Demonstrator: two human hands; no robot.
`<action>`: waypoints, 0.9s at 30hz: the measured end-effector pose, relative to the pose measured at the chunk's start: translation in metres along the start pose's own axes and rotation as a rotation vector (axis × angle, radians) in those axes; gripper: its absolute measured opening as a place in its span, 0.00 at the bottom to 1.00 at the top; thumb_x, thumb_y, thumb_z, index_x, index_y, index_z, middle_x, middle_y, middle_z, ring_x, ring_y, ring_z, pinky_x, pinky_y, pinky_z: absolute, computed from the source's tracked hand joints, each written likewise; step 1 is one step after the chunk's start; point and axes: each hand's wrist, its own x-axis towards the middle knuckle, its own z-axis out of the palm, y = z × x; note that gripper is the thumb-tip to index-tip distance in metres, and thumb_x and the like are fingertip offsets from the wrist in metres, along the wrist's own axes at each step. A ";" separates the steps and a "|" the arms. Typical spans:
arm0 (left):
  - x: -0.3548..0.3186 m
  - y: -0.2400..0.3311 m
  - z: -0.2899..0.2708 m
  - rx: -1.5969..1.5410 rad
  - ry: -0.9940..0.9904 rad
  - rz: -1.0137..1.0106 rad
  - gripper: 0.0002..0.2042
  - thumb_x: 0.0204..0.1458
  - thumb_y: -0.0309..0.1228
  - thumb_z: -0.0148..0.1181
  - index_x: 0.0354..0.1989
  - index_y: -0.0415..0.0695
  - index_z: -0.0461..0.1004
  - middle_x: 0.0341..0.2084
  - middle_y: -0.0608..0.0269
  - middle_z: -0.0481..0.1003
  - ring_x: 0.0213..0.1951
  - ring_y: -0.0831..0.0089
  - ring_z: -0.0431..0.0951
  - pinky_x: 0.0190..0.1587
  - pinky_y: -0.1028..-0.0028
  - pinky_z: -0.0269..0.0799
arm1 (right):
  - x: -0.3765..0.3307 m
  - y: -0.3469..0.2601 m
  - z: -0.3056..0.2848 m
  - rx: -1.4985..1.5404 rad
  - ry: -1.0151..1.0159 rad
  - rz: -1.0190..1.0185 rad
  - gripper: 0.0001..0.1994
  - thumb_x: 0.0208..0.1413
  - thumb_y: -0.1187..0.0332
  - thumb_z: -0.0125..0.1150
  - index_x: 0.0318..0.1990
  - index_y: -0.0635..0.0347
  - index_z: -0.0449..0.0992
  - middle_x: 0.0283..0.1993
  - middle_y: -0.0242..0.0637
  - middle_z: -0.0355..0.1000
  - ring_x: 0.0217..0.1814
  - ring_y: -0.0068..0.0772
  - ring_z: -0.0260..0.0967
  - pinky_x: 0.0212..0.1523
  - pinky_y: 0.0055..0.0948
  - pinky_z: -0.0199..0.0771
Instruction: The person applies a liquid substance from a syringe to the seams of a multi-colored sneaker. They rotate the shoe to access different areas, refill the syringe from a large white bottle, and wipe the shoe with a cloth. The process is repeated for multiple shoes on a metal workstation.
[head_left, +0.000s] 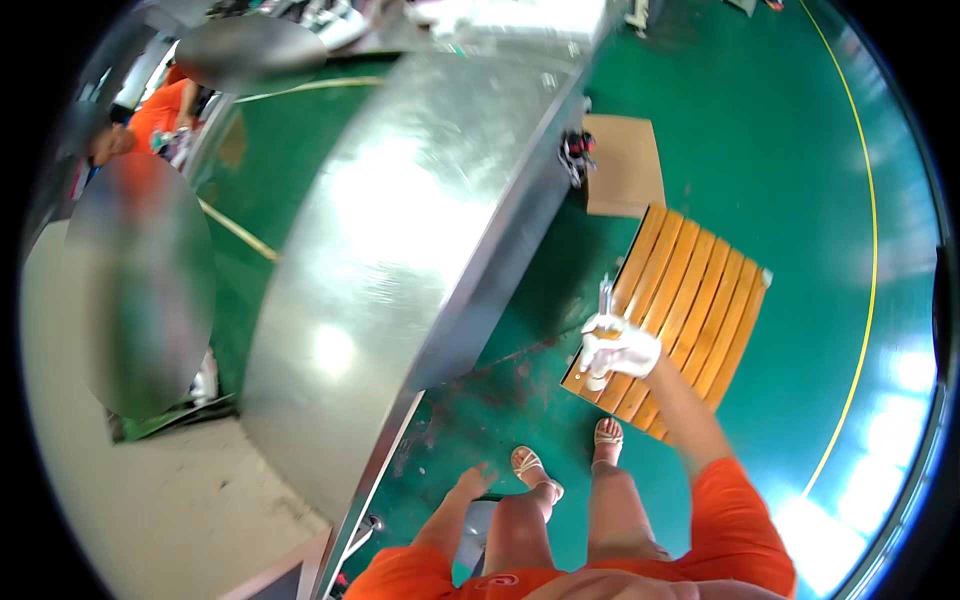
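Observation:
My right hand (622, 350), in a white glove, is closed above the near-left part of a low slatted wooden bench (690, 310). Out of its fingers a slim silver tool (605, 296) points away from me; its exact kind is too small to make out. Something orange-brown shows between the fingers. My bare left hand (474, 481) hangs low beside my left knee, holding nothing that I can see, its fingers apart and slightly blurred. A grey-blue seat (474, 535) shows under that forearm.
A long shiny metal table (400, 220) runs along my left. Past the bench, a brown cardboard box (625, 165) stands on the green floor, with a dark and red bundle (577, 155) by the table's edge. Another person in orange (160, 115) is at far left.

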 end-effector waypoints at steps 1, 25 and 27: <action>-0.044 0.017 -0.009 0.094 -0.059 0.022 0.35 0.56 0.56 0.53 0.62 0.39 0.66 0.55 0.39 0.70 0.59 0.47 0.69 0.61 0.60 0.65 | 0.002 0.006 0.006 -0.028 0.099 0.004 0.19 0.54 0.73 0.64 0.53 0.59 0.69 0.42 0.46 0.74 0.44 0.46 0.77 0.46 0.44 0.77; -0.259 0.359 -0.366 -0.568 0.531 0.640 0.15 0.60 0.33 0.56 0.52 0.39 0.74 0.47 0.55 0.78 0.48 0.67 0.78 0.49 0.71 0.73 | 0.076 -0.194 0.327 -0.531 0.442 -0.357 0.21 0.60 0.69 0.59 0.59 0.60 0.66 0.37 0.37 0.73 0.22 0.23 0.67 0.17 0.20 0.65; -0.240 0.395 -0.406 -0.434 0.599 0.750 0.16 0.58 0.34 0.58 0.52 0.40 0.75 0.48 0.53 0.77 0.49 0.63 0.78 0.49 0.69 0.73 | 0.085 -0.217 0.329 -0.675 0.580 -0.356 0.19 0.60 0.69 0.58 0.59 0.59 0.67 0.35 0.35 0.72 0.19 0.20 0.62 0.15 0.18 0.57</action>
